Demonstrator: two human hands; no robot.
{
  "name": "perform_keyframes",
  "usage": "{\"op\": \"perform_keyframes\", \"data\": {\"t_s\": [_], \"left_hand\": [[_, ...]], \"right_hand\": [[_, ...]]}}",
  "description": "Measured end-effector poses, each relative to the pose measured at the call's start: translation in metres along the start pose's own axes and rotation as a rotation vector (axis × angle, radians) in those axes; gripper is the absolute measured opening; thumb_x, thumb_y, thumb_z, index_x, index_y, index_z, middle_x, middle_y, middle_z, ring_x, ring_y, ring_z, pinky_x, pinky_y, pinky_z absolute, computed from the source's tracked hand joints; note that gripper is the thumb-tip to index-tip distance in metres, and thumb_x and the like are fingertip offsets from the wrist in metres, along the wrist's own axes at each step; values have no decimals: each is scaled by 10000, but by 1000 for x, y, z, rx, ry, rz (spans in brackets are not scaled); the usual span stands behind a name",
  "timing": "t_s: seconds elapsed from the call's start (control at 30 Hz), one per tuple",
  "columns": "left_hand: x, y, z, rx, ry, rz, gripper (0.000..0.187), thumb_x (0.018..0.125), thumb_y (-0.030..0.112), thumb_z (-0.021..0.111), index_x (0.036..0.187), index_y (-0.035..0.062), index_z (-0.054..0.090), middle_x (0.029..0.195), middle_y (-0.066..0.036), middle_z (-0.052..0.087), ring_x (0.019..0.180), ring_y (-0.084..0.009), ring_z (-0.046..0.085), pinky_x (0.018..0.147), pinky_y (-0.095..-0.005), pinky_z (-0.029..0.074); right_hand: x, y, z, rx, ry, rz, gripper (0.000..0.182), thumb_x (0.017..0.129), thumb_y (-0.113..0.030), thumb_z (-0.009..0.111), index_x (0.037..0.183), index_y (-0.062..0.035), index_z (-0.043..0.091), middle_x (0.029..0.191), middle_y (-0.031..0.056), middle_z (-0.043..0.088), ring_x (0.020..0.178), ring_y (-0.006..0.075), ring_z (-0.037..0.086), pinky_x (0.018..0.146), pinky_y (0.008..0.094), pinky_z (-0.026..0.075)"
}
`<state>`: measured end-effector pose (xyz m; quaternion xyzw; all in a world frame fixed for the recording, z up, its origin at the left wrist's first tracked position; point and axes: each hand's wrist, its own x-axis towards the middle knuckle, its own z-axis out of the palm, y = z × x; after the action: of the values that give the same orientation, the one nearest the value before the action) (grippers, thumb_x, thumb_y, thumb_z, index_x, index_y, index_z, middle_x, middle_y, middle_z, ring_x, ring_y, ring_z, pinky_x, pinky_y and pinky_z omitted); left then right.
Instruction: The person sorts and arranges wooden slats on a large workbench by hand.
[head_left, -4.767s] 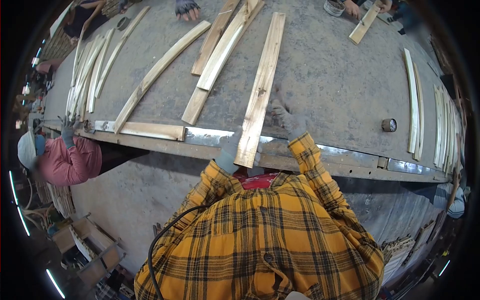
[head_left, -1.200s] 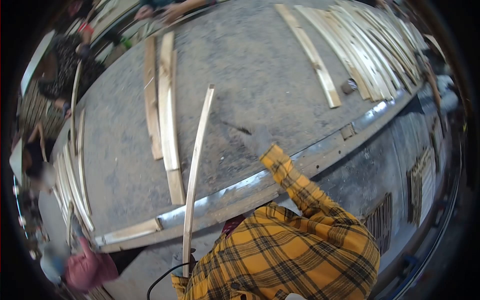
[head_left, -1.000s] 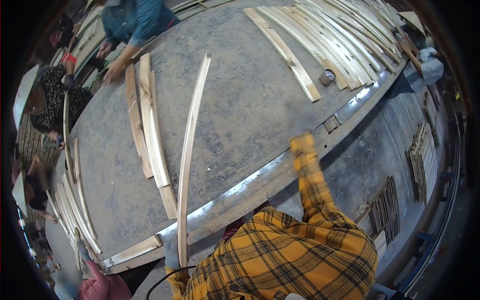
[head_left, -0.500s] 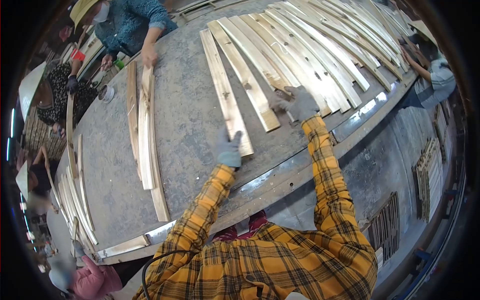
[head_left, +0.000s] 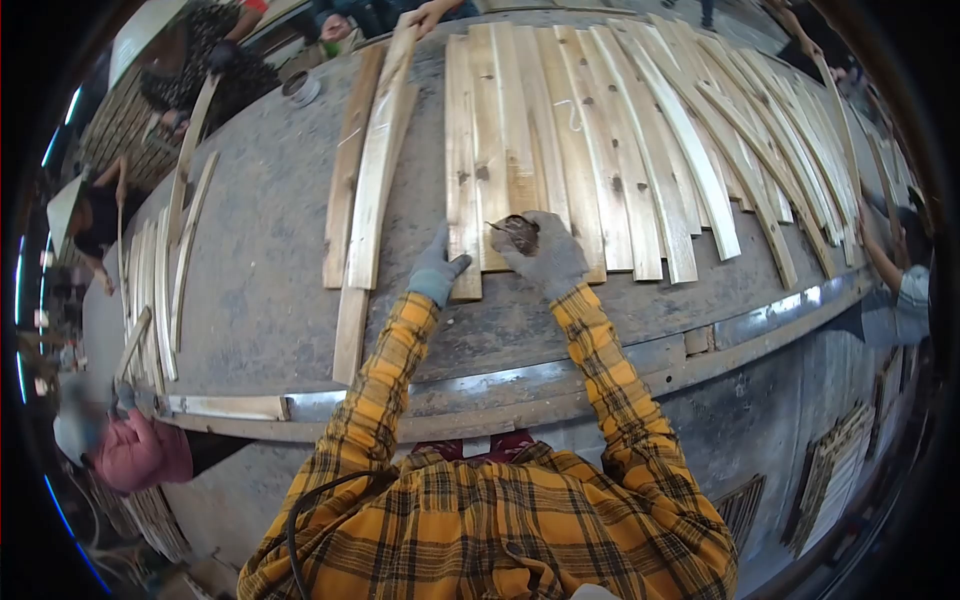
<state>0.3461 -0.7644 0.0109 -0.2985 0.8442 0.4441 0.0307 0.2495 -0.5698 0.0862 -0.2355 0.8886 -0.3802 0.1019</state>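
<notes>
Both my hands wear grey gloves. My left hand rests against the left edge of the leftmost board in a row of pale wooden boards, fingers apart. My right hand is over the lower ends of the neighbouring boards, its fingers curled round a dark brown, rounded thing that I cannot make out clearly. The boards lie side by side, several touching, with knots and uneven lower ends.
The grey table has a metal front edge. Left of the row lie more boards, one gripped by another person's hand. A small tin stands farther left. Co-workers are at the left and right.
The view has turned. The leftmost boards, spread at angles before, now lie close together and nearly parallel. My hands are nearer each other, and the dark thing now shows at my right hand.
</notes>
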Motion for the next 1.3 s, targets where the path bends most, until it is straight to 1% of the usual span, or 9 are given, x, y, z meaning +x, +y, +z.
{"op": "perform_keyframes", "data": {"t_s": [0.17, 0.37, 0.57, 0.7, 0.83, 1.03, 1.17, 1.23, 1.3], "left_hand": [[-14, 35, 1, 175, -22, -134, 783, 766, 292, 679, 1405, 180, 240, 1173, -208, 553, 1083, -328, 537, 909, -365, 423], [-16, 29, 15, -20, 118, 2, 759, 758, 181, 706, 1387, 109, 289, 1227, -187, 529, 1112, -268, 532, 929, -314, 411], [-34, 56, 5, 242, 18, -145, 729, 796, 347, 634, 1385, 131, 262, 1033, -218, 606, 959, -380, 573, 847, -416, 452], [-105, 90, -38, 514, -103, -258, 654, 801, 393, 616, 1321, 114, 334, 1191, -151, 481, 1054, -318, 532, 851, -427, 445], [-151, 1, -79, 806, 554, -261, 707, 693, 402, 704, 1243, 99, 381, 1126, -135, 478, 1001, -293, 509, 829, -402, 444], [-167, -50, -112, 635, 276, -252, 691, 658, 276, 737, 1228, 87, 397, 1146, -145, 468, 1011, -313, 511, 811, -396, 456], [-168, -56, -145, 486, 335, -252, 617, 668, 236, 717, 1197, 91, 435, 1137, -138, 484, 940, -289, 559, 766, -367, 480], [-168, -60, -168, 302, 268, -85, 541, 684, 196, 696, 1170, 99, 479, 1098, -125, 508, 865, -265, 591, 728, -354, 496], [-149, -96, -196, 47, 126, -172, 512, 702, 198, 688, 1166, 106, 493, 1087, -118, 517, 858, -255, 595, 739, -354, 494]], "right_hand": [[-54, -5, -24, -16, 18, 52, 550, 751, -486, 656, 1061, -44, 548, 956, 113, 588, 815, 195, 622, 679, 318, 524], [-97, 17, -45, 56, 153, 74, 522, 694, -349, 752, 1057, -31, 553, 931, 106, 603, 781, 164, 615, 633, 276, 512], [-103, 5, -36, 188, 217, -122, 547, 632, -214, 793, 1079, -34, 535, 927, 90, 616, 737, 154, 600, 631, 266, 492], [-105, -26, -22, 91, 79, -130, 521, 635, -217, 781, 1065, -49, 540, 922, 104, 616, 778, 199, 614, 661, 293, 496], [-118, -53, 18, 13, -60, -208, 502, 637, -288, 761, 1042, -83, 546, 936, 98, 601, 809, 227, 610, 671, 326, 496], [-134, -105, 88, -75, -226, -244, 565, 660, -359, 713, 1133, -156, 480, 1043, 96, 550, 840, 270, 613, 688, 400, 504], [-135, -128, 118, -273, -186, -52, 560, 705, -437, 660, 1165, -184, 464, 1046, 136, 559, 784, 323, 639, 689, 430, 507], [-134, -136, 124, -293, -192, 66, 572, 714, -444, 666, 1180, -185, 459, 1055, 154, 554, 808, 324, 634, 703, 420, 508], [-136, -139, 128, -273, -174, 71, 609, 703, -452, 689, 1191, -176, 453, 1101, 142, 536, 862, 310, 625, 720, 406, 510]]}}
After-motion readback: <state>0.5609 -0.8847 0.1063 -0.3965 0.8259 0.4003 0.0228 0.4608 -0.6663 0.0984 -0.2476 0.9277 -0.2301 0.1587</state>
